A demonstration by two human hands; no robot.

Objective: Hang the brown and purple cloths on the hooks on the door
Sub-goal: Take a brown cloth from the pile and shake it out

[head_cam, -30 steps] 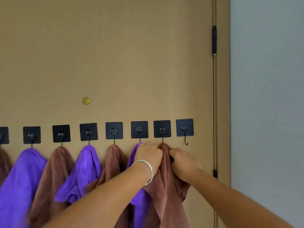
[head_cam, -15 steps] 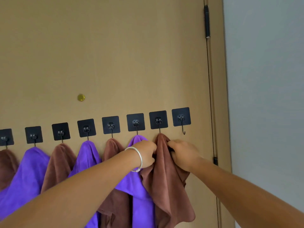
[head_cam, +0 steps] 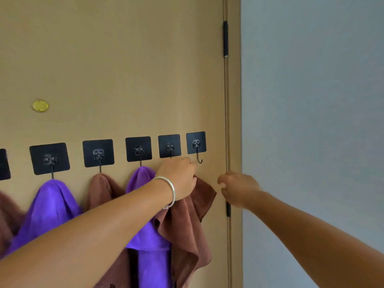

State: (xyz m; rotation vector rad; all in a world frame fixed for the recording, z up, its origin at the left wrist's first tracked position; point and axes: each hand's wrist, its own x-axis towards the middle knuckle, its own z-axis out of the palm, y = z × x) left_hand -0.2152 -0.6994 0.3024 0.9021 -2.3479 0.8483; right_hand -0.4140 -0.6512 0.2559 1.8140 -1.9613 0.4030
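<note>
The right hand [head_cam: 239,189], which half a second ago pinched the brown cloth [head_cam: 187,221] beside the left hand, has let go and pulled away to the right; it now hangs in front of the door's edge, clear of the cloth, fingers loosely curled and holding nothing. The left hand [head_cam: 179,179], a bangle [head_cam: 170,192] on its wrist, still grips the top of that cloth just under the second hook from the right [head_cam: 169,146]; its knuckles cover the hook's tip, so whether the cloth is actually caught on it cannot be told, though it seems to hang from there. The cloth drops below the left hand and spreads to the right, its corner reaching toward the right hand without touching it. Left of the left wrist a purple cloth [head_cam: 145,235] hangs from the next hook, partly behind the forearm, then another brown cloth [head_cam: 101,188] and a second purple one [head_cam: 49,204]. The last hook [head_cam: 196,143], above and between the two hands, is bare. The view has also shifted closer and leftward along the door [head_cam: 124,59], so fewer hooks show than before. A small brass disc [head_cam: 40,105] sits higher on the door.
</note>
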